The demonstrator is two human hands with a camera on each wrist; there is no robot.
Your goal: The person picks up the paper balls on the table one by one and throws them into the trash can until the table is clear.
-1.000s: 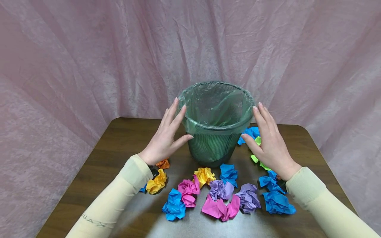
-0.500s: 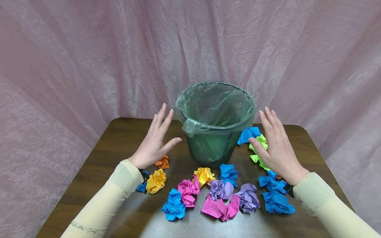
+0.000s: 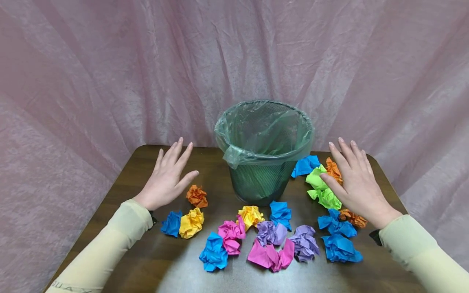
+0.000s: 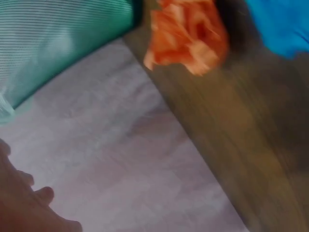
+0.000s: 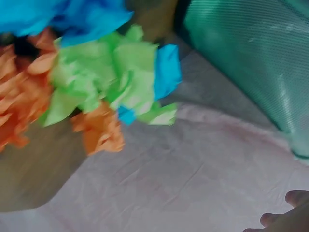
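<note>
A dark mesh wastebasket (image 3: 256, 185) stands upright at the back middle of the table. Its green translucent bin liner (image 3: 238, 154) is folded over the rim. Left of the basket and apart from it, my left hand (image 3: 165, 179) hovers with fingers spread, holding nothing. An orange crumpled paper (image 3: 197, 196) lies nearest to it. On the other side my right hand (image 3: 357, 183) is in the air, fingers straight, with nothing in it. Close by lie green crumpled papers (image 3: 324, 191) and an orange crumpled paper (image 3: 333, 170), partly behind that hand.
Several more crumpled papers lie in front of the basket: a yellow one (image 3: 250, 216), a pink one (image 3: 271, 256), a purple one (image 3: 305, 243) and a blue one (image 3: 214, 252). Behind the wooden table (image 3: 146, 264) hangs a pink curtain (image 3: 176, 73).
Both hands have moved outward, away from the basket's rim, left hand to the left and right hand to the right. The liner's edge at the left front has sprung outward.
</note>
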